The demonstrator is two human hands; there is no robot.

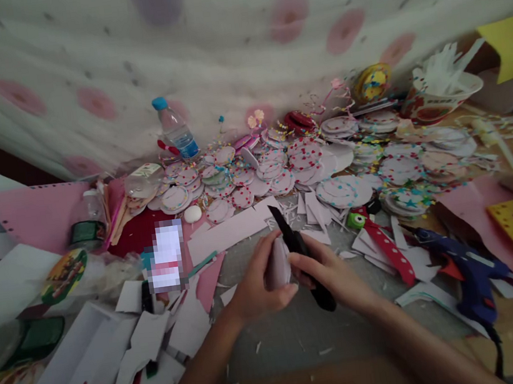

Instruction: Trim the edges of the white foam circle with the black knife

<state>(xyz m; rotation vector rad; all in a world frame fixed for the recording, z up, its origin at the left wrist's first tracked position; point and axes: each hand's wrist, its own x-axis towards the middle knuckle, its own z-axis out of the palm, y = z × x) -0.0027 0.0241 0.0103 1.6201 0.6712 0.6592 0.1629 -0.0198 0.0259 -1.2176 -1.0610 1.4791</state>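
Note:
My left hand (252, 284) grips a small white rounded piece (277, 267), which looks like stacked card or foam and stands on edge between thumb and fingers. A black utility knife (323, 298) is in my right hand (335, 270), its dark blade end tilted up and to the left. The knife lies close beside the white piece; whether the two touch I cannot tell. Both hands are over a grey cutting mat (286, 345) strewn with small white scraps. Beyond them lies a long white card strip (228, 233).
Piles of white paper discs with coloured dots (277, 173) line the back. A water bottle (177, 133) stands behind them. On the right lie a blue glue gun (472, 270) and a red polka-dot ribbon (389, 250). A blurred phone (165, 254) and a white box (75, 373) are at left.

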